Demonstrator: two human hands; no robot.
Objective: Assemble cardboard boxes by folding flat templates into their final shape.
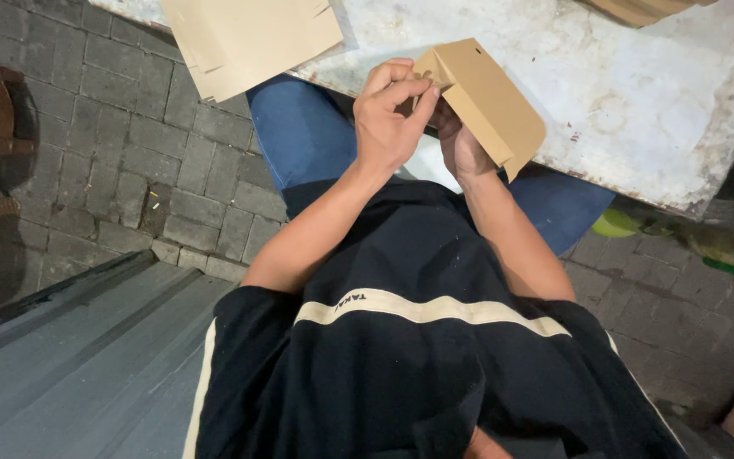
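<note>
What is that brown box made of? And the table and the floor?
The box looks like thin kraft cardboard: plain matt tan, with sharp folds and cut tabs, held by the left hand and right hand. The table seems painted white over a hard base; the paint is chipped and stained. The floor looks like grey stone or concrete pavers, rough with joints.

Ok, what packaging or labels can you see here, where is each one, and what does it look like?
Folded cardboard box: held by the left hand and right hand over the table edge; tan, part-folded, flaps open.
Stack of flat cardboard blanks: top left on the white table; tan, notched edges.
More tan cardboard: top right edge, mostly cut off.
No labels, signs or screens.
</note>
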